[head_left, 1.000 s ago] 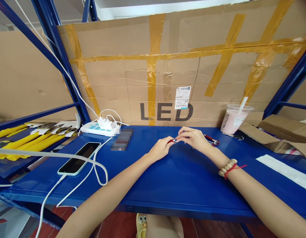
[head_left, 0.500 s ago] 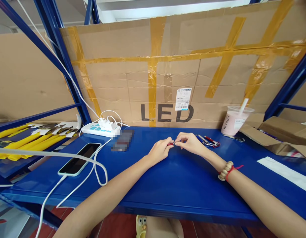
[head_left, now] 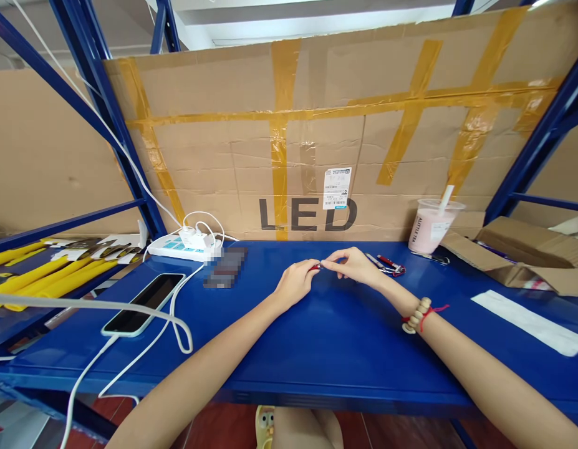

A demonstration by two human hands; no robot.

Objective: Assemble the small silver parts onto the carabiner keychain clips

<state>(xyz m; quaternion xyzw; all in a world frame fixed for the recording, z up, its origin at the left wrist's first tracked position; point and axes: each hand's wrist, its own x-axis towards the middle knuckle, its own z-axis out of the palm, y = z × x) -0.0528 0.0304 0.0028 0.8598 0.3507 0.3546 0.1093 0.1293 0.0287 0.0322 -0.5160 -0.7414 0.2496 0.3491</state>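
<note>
Your tabletop [head_left: 317, 349] is smooth, glossy blue painted metal; behind it stands matt, creased cardboard [head_left: 223, 143] striped with shiny tape.

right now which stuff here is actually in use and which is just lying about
In use: left hand and right hand, pinching a small red piece; similar red pieces beside them.

Lying about: phone, power strip, pink drink cup, yellow tubes.
</note>
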